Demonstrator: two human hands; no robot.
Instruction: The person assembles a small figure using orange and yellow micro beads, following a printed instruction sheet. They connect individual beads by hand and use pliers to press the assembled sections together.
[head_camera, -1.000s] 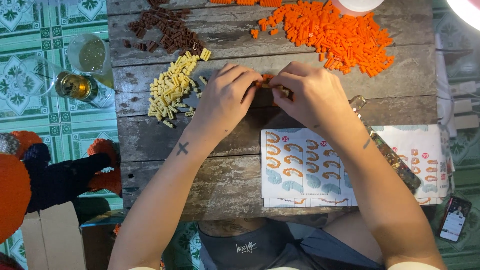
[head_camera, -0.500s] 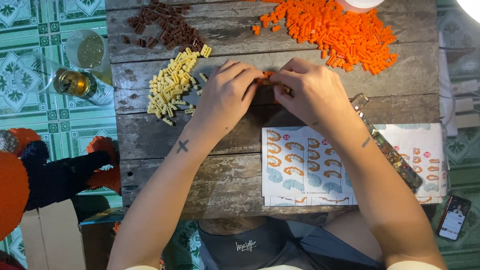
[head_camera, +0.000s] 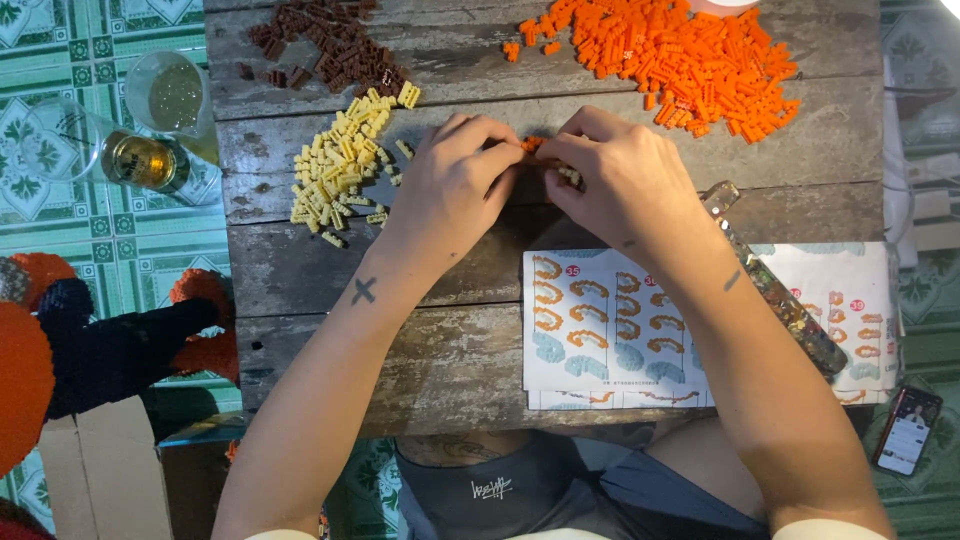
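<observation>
Left hand: the left hand (head_camera: 455, 185) has its fingers curled and pinched on the small brick piece (head_camera: 535, 145).
Right hand: the right hand (head_camera: 620, 180) is also curled tight, fingertips gripping the same piece from the other side.
Brick piece: orange with pale bits, mostly hidden between both hands, above the instruction sheet (head_camera: 600, 330) on the table (head_camera: 440, 340).
Orange bricks: pile (head_camera: 690, 60) well above the sheet.
Yellow bricks: pile (head_camera: 340, 165) up-left of the sheet.
Brown bricks: pile (head_camera: 320, 45) beyond the yellow ones.
</observation>
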